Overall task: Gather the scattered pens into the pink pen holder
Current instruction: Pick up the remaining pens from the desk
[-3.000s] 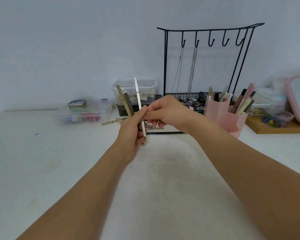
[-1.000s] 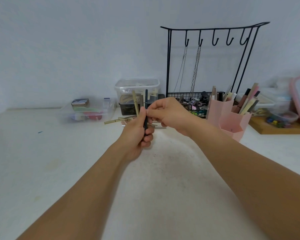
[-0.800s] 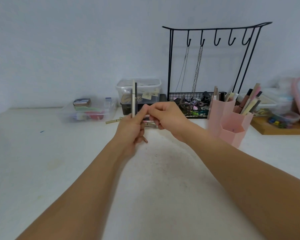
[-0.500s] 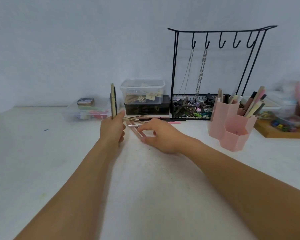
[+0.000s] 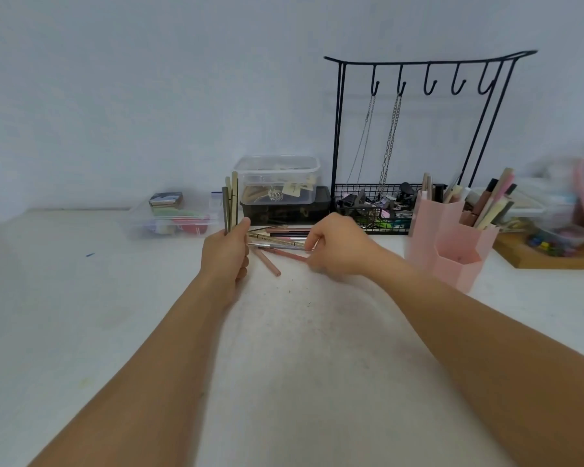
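Observation:
My left hand (image 5: 226, 254) grips a small upright bundle of pens (image 5: 230, 200), gold and dark ones, near the table's middle. Just right of it, several scattered pens (image 5: 277, 239) lie flat on the white table, gold, black, silver and pink. My right hand (image 5: 337, 249) rests on the table at the right end of that pile, fingers curled down around the tip of a pink pen (image 5: 289, 255); the grasp itself is hidden. The pink pen holder (image 5: 452, 237) stands to the right, with several pens sticking out of its rear compartments.
A black wire hook rack (image 5: 428, 62) with chains and a cluttered basket stands behind the holder. A clear tub (image 5: 279, 178) on a dark box sits behind the pens. A clear box (image 5: 169, 217) is at left, a wooden board (image 5: 550, 259) at right.
My right hand let go of the bundle, dropped to the table and reached the scattered pens. My left hand moved left, keeping the bundle upright.

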`<state>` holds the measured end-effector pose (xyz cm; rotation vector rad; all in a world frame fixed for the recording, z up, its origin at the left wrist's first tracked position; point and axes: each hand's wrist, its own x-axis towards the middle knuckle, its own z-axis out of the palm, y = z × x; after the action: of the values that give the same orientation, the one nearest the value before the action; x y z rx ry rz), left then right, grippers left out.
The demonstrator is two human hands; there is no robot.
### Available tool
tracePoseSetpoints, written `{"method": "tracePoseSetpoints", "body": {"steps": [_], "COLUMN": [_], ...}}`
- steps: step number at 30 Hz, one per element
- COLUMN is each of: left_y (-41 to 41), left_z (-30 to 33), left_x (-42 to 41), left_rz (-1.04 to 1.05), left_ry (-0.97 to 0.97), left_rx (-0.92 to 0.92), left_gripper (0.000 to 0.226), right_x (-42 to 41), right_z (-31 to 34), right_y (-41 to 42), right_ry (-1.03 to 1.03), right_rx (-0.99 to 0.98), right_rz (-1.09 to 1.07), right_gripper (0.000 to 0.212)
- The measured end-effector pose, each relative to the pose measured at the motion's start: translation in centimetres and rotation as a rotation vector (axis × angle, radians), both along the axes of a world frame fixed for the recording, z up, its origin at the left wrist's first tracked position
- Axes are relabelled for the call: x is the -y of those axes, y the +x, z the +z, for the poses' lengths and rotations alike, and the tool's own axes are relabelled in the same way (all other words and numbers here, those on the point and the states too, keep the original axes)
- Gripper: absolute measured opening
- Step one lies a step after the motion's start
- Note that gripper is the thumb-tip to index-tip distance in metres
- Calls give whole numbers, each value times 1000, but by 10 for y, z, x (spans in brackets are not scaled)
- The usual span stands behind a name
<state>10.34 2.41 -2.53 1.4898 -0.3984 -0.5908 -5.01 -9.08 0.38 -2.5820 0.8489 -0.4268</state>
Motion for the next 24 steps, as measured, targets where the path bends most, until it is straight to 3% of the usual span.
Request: {"method": "tracePoseSetpoints", "body": {"steps": [5,12,19,24], "left_y": [-6,-23,-39,-39], "left_z": [1,3,5,-1], "left_x": [6,8,6,9], "left_rz": [-13,-104,-360,-389], "left_ry": [7,-56,-108,-65], "left_rx": [-5,13,122,211], "left_gripper": [31,28,63,31], "right_x": [12,20,2,-6], "right_z": [33,55,43,33], "right_y": [-19,-29,-14,-3], "right_ry": [428,636,830,842], "right_rx": [254,701,749,826], "right_rz": [-83,-33,98,131], "right_gripper": [7,14,12,22]}}
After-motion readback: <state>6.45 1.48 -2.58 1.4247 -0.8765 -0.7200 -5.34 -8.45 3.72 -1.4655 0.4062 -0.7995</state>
